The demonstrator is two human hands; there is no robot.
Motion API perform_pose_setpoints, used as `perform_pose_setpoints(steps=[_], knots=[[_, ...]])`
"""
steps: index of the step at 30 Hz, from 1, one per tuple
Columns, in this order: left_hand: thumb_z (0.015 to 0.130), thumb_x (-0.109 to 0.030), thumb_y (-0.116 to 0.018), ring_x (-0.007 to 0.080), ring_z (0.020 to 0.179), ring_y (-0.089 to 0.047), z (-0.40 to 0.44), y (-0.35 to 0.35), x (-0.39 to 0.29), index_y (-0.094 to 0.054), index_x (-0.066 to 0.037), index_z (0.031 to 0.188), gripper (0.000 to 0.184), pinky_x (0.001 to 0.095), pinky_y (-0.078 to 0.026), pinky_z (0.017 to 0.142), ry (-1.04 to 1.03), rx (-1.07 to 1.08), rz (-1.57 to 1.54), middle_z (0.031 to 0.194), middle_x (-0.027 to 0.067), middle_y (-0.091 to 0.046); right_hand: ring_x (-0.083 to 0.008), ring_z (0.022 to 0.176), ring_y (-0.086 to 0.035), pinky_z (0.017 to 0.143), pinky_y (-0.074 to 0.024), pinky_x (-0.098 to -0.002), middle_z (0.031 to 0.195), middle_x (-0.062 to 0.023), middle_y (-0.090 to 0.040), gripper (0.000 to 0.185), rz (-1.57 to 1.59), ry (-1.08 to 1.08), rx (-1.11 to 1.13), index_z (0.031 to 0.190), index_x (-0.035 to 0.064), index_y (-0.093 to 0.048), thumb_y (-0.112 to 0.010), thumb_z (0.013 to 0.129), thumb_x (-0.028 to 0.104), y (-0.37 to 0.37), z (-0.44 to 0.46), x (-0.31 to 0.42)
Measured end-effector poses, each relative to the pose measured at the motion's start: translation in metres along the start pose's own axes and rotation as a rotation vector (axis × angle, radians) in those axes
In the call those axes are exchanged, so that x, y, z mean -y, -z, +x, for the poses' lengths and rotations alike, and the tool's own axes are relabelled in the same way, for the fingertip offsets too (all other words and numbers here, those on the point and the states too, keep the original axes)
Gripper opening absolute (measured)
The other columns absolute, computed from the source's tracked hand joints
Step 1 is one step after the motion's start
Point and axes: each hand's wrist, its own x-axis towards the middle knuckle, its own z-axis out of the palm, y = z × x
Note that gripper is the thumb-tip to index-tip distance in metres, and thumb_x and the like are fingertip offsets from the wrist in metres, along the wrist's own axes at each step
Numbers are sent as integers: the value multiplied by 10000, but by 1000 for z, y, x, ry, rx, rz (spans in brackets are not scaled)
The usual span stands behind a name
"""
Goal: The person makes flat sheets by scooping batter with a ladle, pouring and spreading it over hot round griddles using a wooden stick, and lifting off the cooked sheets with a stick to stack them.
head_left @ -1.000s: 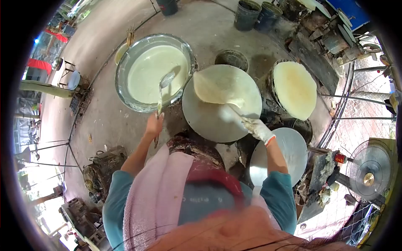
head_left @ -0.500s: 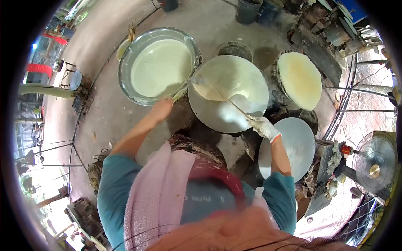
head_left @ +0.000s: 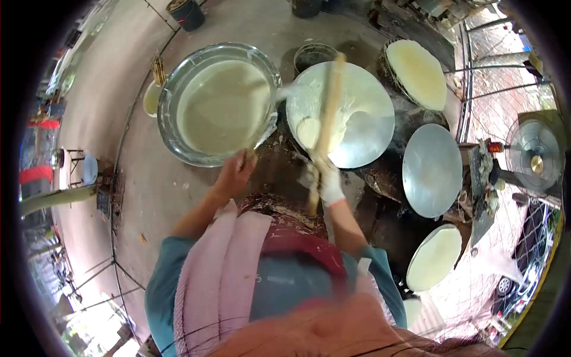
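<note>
My right hand (head_left: pixel 325 181), in a white glove, grips a long wooden stick (head_left: pixel 327 113) that stretches over a round metal pan (head_left: pixel 372 140). White batter (head_left: pixel 312 89) coats the upper and left parts of that pan, while bare shiny metal shows at lower right. My bare left hand (head_left: pixel 235 174) is closed beside the near rim of a large metal basin (head_left: pixel 169 140). From it a pale utensil (head_left: pixel 266 134), smeared by motion, runs up between basin and pan; its exact kind is unclear. Creamy liquid batter (head_left: pixel 223 110) fills much of the basin.
To the right stand a bare metal pan (head_left: pixel 432 171), a pan with a yellowish sheet (head_left: pixel 417 74) and one with a pale layer (head_left: pixel 435 259). A fan (head_left: pixel 535 157) is farther right. A dark bucket (head_left: pixel 312 56) sits behind the middle pan; another bucket (head_left: pixel 186 15) is at upper left.
My right hand has moved left, and its stick now points away from me across the pan. Batter covers the pan differently. The view has shifted, bringing another coated pan in at lower right.
</note>
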Motion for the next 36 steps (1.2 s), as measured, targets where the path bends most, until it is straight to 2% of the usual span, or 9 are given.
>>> perform_pose_setpoints(steps=[4,6,10,14,17,18,21,29,36], knots=[[926,-140,-570,82,559,-417,-7,44,59,-552,17,855,173,286,-355,489,-254,-229,163,612,17,-474,-147,572,-514,521,-425,-279,724,-23,-569,221,-310,133,-190,1042,102,-603,-559,948,297,-55,70,-78],[922,-123,-566,81,563,-420,-14,62,49,-531,-3,831,155,281,-351,489,106,-159,-265,613,10,-463,-224,750,-552,722,-447,-337,810,-108,-601,249,-557,294,-416,1064,52,-588,-504,971,267,-42,90,-110],[930,-122,-565,73,569,-405,-40,67,104,-536,-31,846,127,268,-349,489,228,-173,-348,639,-16,-458,-293,836,-602,774,-462,-385,910,-171,-646,250,-686,351,-686,1078,28,-585,-506,962,235,-25,36,-86],[947,-157,-546,62,564,-405,-64,64,95,-533,-38,858,149,250,-340,477,450,-205,-594,641,-19,-455,-84,495,-463,451,-382,-275,615,13,-509,241,-220,280,-546,894,77,-543,-504,973,301,-2,20,-70],[952,-165,-538,55,542,-404,-71,53,89,-527,-48,864,147,234,-324,444,449,-209,-490,631,-21,-439,-234,587,-605,536,-481,-372,681,-107,-606,230,-822,416,-505,905,59,-544,-492,969,273,-7,1,-81],[952,-165,-538,54,526,-404,-70,47,90,-522,-54,860,145,229,-318,430,415,-211,-438,626,-23,-435,-406,768,-637,678,-491,-492,797,-218,-642,240,-1253,516,-537,976,58,-534,-474,958,289,-5,-4,-84],[949,-158,-543,58,471,-400,-71,31,57,-506,-70,836,148,224,-308,390,418,-201,-468,604,-26,-428,-485,860,-586,729,-460,-545,874,-266,-635,259,-1205,224,-610,1014,76,-527,-449,957,316,24,-33,-55],[945,-164,-541,74,418,-380,-82,-31,-5,-471,-85,789,189,242,-290,364,462,-260,-477,577,-22,-421,-463,825,-612,716,-475,-532,836,-264,-639,300,-844,243,-371,987,37,-538,-445,965,321,93,-46,11],[945,-172,-547,74,438,-359,-96,-60,-26,-464,-96,774,205,232,-268,371,633,-351,-477,578,-25,-413,-442,742,-624,662,-475,-552,749,-234,-635,295,-1537,309,-459,1014,73,-486,-445,953,359,177,-41,23]])
